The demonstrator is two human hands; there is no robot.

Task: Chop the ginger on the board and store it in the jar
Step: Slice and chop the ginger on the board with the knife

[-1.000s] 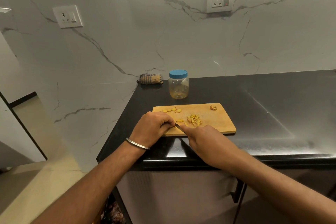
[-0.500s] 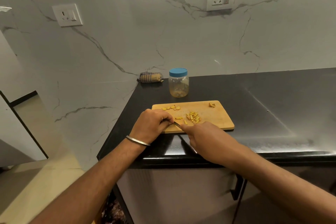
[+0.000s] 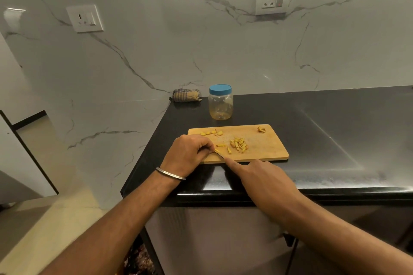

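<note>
My left hand point(image 3: 186, 154) curls over a ginger piece point(image 3: 216, 151) on the board point(image 3: 263, 152), mostly hiding it. My right hand point(image 3: 259, 176) grips a knife point(image 3: 220, 154), handle hidden. Chopped ginger point(image 3: 239, 144) lies mid-board; the lidded jar point(image 3: 220, 102) stands just behind the board.

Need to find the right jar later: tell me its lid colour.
Blue lid on the clear jar, seen in the head view.

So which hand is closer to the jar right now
Left. The left hand rests on the cutting board, below and slightly left of the jar. The right hand, holding the knife, sits off the board's near edge.
</note>
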